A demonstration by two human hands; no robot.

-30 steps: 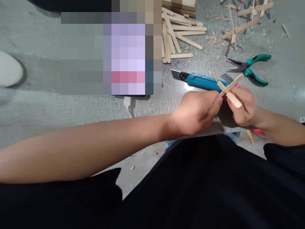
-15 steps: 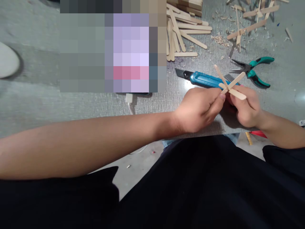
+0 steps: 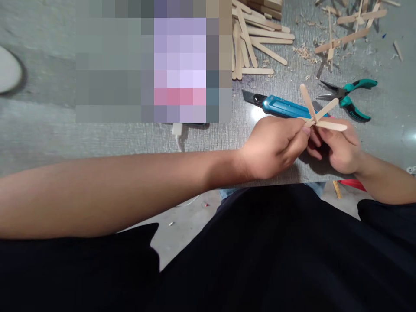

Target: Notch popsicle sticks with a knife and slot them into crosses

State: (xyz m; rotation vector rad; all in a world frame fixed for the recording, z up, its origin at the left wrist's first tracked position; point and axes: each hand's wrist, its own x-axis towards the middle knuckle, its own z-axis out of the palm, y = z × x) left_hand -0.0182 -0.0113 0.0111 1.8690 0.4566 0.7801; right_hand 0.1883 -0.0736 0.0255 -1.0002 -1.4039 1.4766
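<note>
Both my hands meet over the near edge of the grey table (image 3: 97, 134). Between them is a small cross of wooden sticks (image 3: 320, 115), its arms fanned out like a propeller. My left hand (image 3: 274, 147) pinches the cross at its joint with thumb and forefinger. My right hand (image 3: 341, 149) is curled under the same piece and grips it from the right side. A blue utility knife (image 3: 279, 106) lies on the table just beyond my hands, its blade pointing left.
Green-handled pliers (image 3: 349, 97) lie to the right of the knife. A heap of flat wooden sticks (image 3: 256, 39) sits further back, with glued stick pieces (image 3: 344, 37) and shavings at the far right. A white charger plug (image 3: 178, 130) lies left of my hands.
The stick cross has been turned in my fingers; its arms now point higher and further right. Both hands shifted slightly right and up on the table.
</note>
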